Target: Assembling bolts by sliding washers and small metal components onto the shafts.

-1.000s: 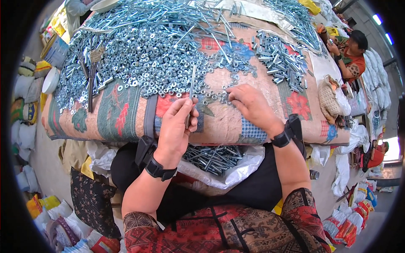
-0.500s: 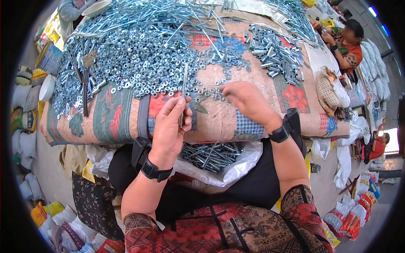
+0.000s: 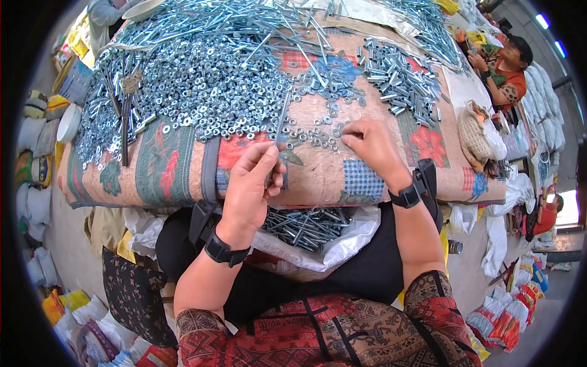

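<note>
Between the thumb and fingers of my left hand (image 3: 247, 183) is a long thin metal bolt (image 3: 284, 119), upright with its top leaning right. Its lower end is hidden in the palm. My right hand (image 3: 376, 150) hovers over the cloth-covered table just right of some loose washers and nuts (image 3: 319, 137). Its fingertips are bent together, and whatever they may hold is hidden. Beyond the left hand spreads a big heap of nuts (image 3: 208, 88). Flat washers (image 3: 342, 88) lie scattered farther up, and short metal sleeves (image 3: 403, 82) are piled at the right.
A white sack (image 3: 361, 235) on my lap holds many bolts (image 3: 306, 226). Long bolts (image 3: 202, 24) cover the table's far side. A dark tool with a wrapped handle (image 3: 126, 122) lies at left. Another person (image 3: 507, 73) sits at the far right, by a woven bag (image 3: 474, 131).
My right hand has shifted to the right, away from the small nuts and washers. The bolt in my left hand now tips more to the right.
</note>
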Demonstrator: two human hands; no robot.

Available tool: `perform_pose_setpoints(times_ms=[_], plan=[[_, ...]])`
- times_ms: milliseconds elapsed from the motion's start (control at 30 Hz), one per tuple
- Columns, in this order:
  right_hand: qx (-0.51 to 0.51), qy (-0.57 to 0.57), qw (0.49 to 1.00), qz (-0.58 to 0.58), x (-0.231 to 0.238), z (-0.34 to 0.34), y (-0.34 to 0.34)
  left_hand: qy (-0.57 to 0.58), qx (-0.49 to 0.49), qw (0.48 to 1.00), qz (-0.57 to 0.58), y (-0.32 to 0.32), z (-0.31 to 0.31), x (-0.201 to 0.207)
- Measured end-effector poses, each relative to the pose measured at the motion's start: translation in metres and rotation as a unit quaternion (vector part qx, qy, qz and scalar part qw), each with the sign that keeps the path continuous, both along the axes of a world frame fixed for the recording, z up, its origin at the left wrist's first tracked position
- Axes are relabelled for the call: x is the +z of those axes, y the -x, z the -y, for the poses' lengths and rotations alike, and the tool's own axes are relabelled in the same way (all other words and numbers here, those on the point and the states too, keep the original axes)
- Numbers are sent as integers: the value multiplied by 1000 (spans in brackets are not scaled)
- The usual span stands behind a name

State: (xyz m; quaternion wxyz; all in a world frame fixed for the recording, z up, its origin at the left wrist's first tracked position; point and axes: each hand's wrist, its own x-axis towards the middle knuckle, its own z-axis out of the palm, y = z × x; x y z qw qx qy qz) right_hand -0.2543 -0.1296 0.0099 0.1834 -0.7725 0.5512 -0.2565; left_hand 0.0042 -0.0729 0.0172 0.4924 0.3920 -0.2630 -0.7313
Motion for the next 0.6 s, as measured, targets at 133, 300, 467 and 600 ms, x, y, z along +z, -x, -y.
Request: perform_pose_setpoints(times_ms=[133,300,467,600], plan=[[-14,25,995,-95,8,-12,-11,-1,-8,1000,13,-2,-2,2],[-19,143,980,-138,11,-10,-13,-14,-35,999,17,3,-5,2],[-34,-167,899,403,32,-12,-23,3,-104,994,44,14,-13,-7],[10,-191,864,466,36,-15,-27,-1,-118,992,41,17,-13,-9]])
